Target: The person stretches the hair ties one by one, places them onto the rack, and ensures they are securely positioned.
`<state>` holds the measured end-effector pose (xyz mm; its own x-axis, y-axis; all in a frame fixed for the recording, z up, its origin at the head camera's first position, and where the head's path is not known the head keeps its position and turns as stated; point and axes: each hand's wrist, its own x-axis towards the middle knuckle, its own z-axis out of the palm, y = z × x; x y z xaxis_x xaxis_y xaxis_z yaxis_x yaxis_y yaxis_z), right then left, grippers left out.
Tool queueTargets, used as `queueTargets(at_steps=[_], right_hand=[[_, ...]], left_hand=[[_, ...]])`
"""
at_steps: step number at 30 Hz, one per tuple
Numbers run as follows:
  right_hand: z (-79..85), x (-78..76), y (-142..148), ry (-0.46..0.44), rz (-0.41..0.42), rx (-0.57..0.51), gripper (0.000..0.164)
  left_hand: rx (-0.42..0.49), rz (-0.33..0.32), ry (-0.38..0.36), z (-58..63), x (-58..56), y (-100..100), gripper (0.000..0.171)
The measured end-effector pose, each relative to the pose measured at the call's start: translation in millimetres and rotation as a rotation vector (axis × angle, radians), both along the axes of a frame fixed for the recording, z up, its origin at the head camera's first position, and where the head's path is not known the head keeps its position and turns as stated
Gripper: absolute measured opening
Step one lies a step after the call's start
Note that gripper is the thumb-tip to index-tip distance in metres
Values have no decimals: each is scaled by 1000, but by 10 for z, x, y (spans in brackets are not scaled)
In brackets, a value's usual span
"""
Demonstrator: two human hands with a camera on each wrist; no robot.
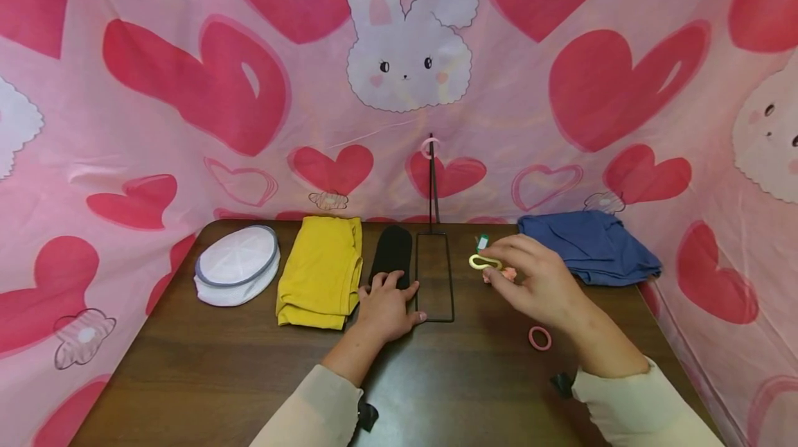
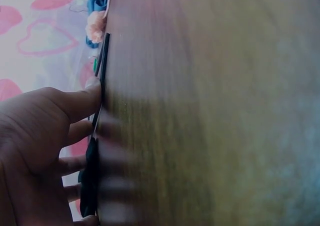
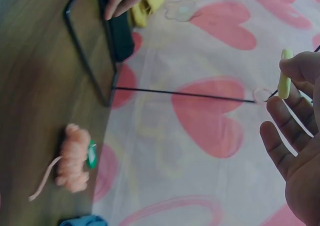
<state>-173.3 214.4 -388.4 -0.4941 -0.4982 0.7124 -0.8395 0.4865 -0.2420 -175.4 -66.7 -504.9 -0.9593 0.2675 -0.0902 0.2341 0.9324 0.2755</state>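
Note:
My right hand (image 1: pixel 539 281) pinches a pale yellow ring (image 1: pixel 485 262), a hair-tie-like loop bent into a narrow waist, between thumb and fingers; in the right wrist view the ring (image 3: pixel 284 74) appears edge-on. My left hand (image 1: pixel 388 308) is spread flat, its fingers over the near end of a black sole-shaped pad (image 1: pixel 391 253) and its thumb at the base wire of a black wire stand (image 1: pixel 452 281). A light pink ring (image 1: pixel 430 148) hangs near the top of the stand's post. Partly behind the right hand lies a peach fluffy toy (image 3: pixel 73 158) with a green tag.
Another pink ring (image 1: pixel 539 338) lies on the brown table (image 1: pixel 449 378). Left of the pad are a folded yellow cloth (image 1: pixel 321 274) and a white mesh bag (image 1: pixel 237 263) with grey rim. Folded blue cloth (image 1: pixel 589 246) sits at the back right. Heart-printed fabric encloses the table.

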Motion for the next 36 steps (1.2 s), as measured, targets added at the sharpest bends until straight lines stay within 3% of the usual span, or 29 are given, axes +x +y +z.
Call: queueTargets(at_steps=[3, 25, 36], right_hand=[[85, -9, -66, 5, 14, -14, 23], [627, 9, -453, 116, 63, -125, 28], [722, -35, -564, 90, 56, -117, 28]], left_hand=[[-4, -2, 2, -3, -7, 0, 69], [-34, 6, -10, -17, -31, 12, 70], [-45, 11, -13, -4, -23, 25, 70]])
